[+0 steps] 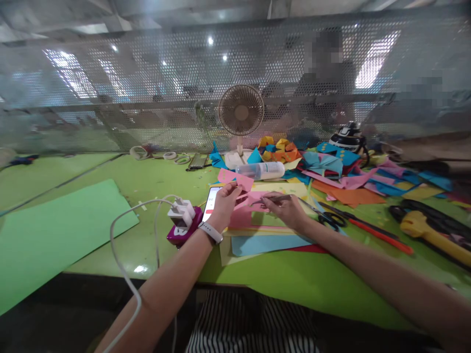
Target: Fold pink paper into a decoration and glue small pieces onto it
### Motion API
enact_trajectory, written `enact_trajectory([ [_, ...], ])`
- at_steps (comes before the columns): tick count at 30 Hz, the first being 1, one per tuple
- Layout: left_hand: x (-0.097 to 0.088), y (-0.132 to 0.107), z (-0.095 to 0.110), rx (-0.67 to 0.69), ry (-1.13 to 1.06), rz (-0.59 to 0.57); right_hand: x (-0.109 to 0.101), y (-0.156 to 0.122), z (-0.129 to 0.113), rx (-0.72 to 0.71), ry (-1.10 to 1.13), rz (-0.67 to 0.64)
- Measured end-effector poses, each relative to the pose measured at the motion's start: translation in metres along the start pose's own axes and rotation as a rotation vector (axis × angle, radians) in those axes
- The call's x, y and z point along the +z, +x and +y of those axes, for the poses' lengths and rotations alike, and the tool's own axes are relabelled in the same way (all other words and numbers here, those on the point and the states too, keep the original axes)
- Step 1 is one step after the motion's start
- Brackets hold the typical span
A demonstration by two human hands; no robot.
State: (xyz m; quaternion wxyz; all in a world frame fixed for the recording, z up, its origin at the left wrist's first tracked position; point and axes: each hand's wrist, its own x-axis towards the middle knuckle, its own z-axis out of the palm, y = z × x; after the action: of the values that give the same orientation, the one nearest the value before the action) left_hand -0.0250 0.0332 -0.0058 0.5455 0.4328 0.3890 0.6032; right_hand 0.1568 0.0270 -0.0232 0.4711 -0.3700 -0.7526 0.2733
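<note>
My left hand [226, 202] pinches a piece of pink paper [244, 183] over the middle of the green table. Close by on the right, my right hand [282, 208] grips a slim, dark, pen-like tool [282, 198], its tip pointing left over the pink paper; its exact kind I cannot make out. Beneath both hands lie more pink sheets, with a light blue strip [268, 244] nearer to me. A phone [211, 201] with a lit screen lies partly behind my left wrist.
A purple power block [188, 234] with white plugs and a looping cable [114, 245] is left of my hand. Black scissors [333, 219], an orange-red cutter [382, 236] and a yellow-handled tool [434, 235] lie right. Behind stand a fan [241, 112], a clear bottle [261, 170] and coloured scraps [353, 193].
</note>
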Motion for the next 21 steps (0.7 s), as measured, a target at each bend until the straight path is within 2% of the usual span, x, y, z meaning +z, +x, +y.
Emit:
enact_trajectory([
  [9, 0.0003, -0.0011, 0.0007, 0.004, -0.003, -0.010, 0.0070, -0.0045, 0.0055, 0.032, -0.004, -0.043],
  [21, -0.0021, 0.0005, -0.0020, 0.011, 0.005, -0.021, 0.0073, -0.0054, 0.0025, -0.025, -0.076, -0.040],
])
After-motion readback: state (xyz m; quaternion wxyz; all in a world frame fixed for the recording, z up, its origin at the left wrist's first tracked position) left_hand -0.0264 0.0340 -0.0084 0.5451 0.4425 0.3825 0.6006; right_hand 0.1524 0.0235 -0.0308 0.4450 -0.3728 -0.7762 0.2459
